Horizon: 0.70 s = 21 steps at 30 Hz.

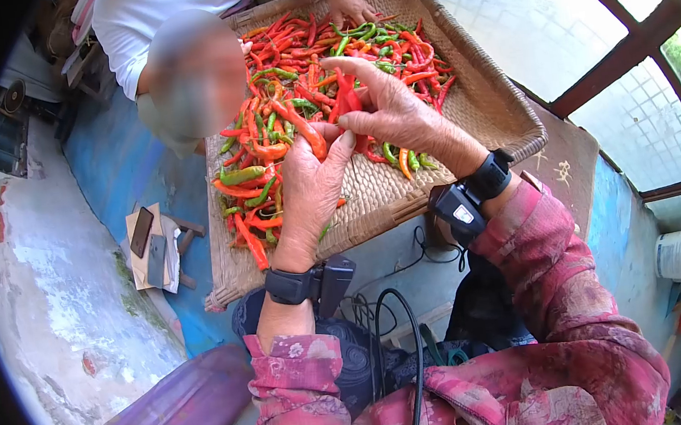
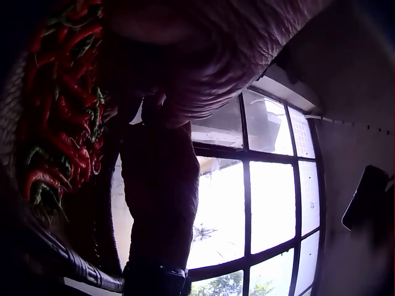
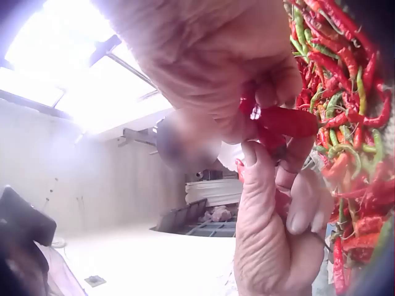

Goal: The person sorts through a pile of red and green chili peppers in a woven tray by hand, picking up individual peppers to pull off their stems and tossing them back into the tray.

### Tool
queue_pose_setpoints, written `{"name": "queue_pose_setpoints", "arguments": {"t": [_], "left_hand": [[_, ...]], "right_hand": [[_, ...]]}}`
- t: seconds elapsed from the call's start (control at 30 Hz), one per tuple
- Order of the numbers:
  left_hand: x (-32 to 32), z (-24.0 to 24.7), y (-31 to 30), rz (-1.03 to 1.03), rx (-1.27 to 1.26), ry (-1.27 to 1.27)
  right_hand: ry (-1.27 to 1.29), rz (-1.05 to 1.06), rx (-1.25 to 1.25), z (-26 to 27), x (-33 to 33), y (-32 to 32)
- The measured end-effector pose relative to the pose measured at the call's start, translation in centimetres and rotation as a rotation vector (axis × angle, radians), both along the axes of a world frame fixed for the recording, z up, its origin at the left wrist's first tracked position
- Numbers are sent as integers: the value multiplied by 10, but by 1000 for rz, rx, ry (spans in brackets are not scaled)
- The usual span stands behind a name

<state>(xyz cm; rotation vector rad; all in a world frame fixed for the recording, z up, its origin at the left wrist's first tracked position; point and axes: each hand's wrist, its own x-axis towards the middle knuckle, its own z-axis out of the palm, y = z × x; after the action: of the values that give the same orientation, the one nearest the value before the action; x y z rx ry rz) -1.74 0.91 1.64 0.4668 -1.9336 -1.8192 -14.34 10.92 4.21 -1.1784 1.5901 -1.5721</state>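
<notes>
Over the near edge of a heap of chili peppers, both hands meet. My right hand (image 1: 406,114) grips red chili peppers (image 1: 348,100) between its thumb and curled fingers. Just to its left, my left hand (image 1: 310,181) pinches a red chili pepper (image 1: 314,139), thumb tip close to the right thumb. In the right wrist view a glossy red pepper (image 3: 290,122) sticks out between the hands, the left thumb (image 3: 256,191) pressed up against the bunch. The left wrist view is dark; the fingers of the left hand (image 2: 210,68) are mostly hidden there.
The heap, mostly red with some green chilies (image 1: 241,175), lies in a large woven tray (image 1: 358,225). Across it, another person's hand (image 1: 348,6) rests on the peppers. A small stool (image 1: 169,259) with phones stands at left, a white bucket (image 1: 677,254) at right; a black cable (image 1: 415,346) hangs in front.
</notes>
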Motion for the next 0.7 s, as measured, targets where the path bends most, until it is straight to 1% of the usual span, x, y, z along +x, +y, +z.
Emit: {"name": "queue_pose_setpoints", "arguments": {"t": [0.03,0.1,0.17,0.2,0.23,0.3,0.33,0.37,0.43,0.47,0.5,0.53,0.57,0.6,0.63,0.67,0.7], "left_hand": [[-2,-3,-1,-23,-14,-30],[-2,-5,1,-36,-8,4],[-4,-8,1,-11,-90,-66],[-6,-10,3,-17,-81,-9],[-6,-11,4,-18,-85,-7],[-7,-9,7,-16,32,-54],[-7,-5,8,-12,30,-76],[-8,-5,8,-14,16,-66],[-8,-4,10,-34,-33,-57],[-4,-1,12,-23,-17,-90],[-4,1,14,-44,34,-71],[-3,3,15,-64,53,-57],[-2,5,15,-84,72,-44],[-1,6,15,-80,62,-34],[1,7,15,-32,-48,-79],[2,8,15,19,-156,-122],[3,8,13,26,-164,-113]], "right_hand": [[37,-14,-19,-4,0,1],[42,-56,-34,-7,0,1],[33,-98,-91,-11,1,-2],[-66,-81,-128,-13,1,-4],[-64,-82,-133,-14,2,-6],[-104,-192,-152,-15,3,-7],[-117,-210,-29,-4,7,-5],[-135,-208,-44,-13,6,-9],[-165,-110,-62,-19,1,-14],[-75,-160,-9,-22,0,-15],[15,-209,43,-17,0,-15],[110,-244,35,-23,-3,-19],[119,-242,23,-24,-6,-20],[114,-294,60,-21,-7,-19],[108,-345,98,-18,-9,-19],[223,-419,27,-24,-17,-20],[101,-430,60,-9,-16,-14]]}}
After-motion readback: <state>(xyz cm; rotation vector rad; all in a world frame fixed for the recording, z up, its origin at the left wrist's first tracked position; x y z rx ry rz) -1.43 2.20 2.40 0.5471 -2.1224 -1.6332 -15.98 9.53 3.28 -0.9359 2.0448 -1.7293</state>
